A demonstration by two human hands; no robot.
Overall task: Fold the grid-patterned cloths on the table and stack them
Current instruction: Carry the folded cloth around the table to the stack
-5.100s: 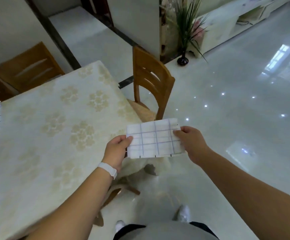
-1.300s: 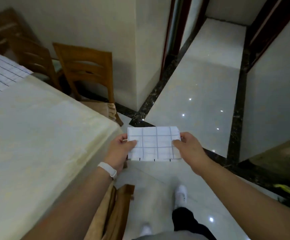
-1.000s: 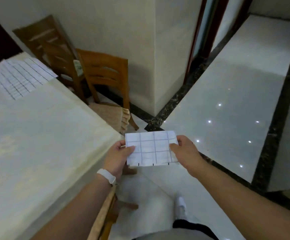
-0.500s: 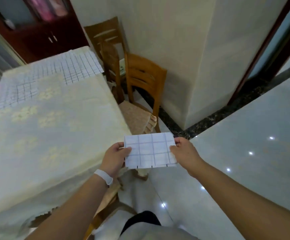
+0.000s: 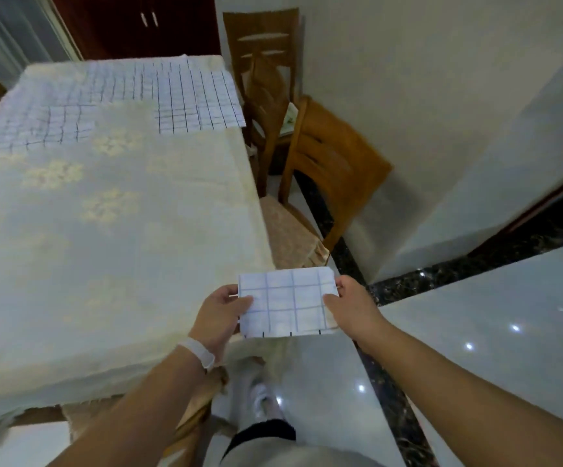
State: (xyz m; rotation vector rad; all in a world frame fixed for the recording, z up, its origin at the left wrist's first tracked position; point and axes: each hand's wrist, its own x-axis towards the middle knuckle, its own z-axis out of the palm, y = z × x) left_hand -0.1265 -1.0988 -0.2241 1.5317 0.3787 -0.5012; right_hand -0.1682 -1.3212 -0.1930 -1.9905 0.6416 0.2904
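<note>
- The table (image 5: 105, 230) is seen left of the left hand (image 5: 221, 316).
- Far beyond both hands, unfolded grid cloths (image 5: 195, 96) are spread on it.
- Off the table's near corner, a folded grid cloth (image 5: 286, 303) is pinched at its side edges by the left hand and the right hand (image 5: 354, 308).

A folded cloth (image 5: 286, 303) is held in the air just off the table's (image 5: 105, 237) near right corner, the left hand (image 5: 221, 316) pinching its left edge, the right hand (image 5: 352, 310) its right. Spread cloths (image 5: 199, 96) lie flat across the table's far end. Right of the table stands a chair (image 5: 327, 170), with a second chair (image 5: 263, 62) behind it. A cabinet (image 5: 131, 25) stands beyond the table.
</note>
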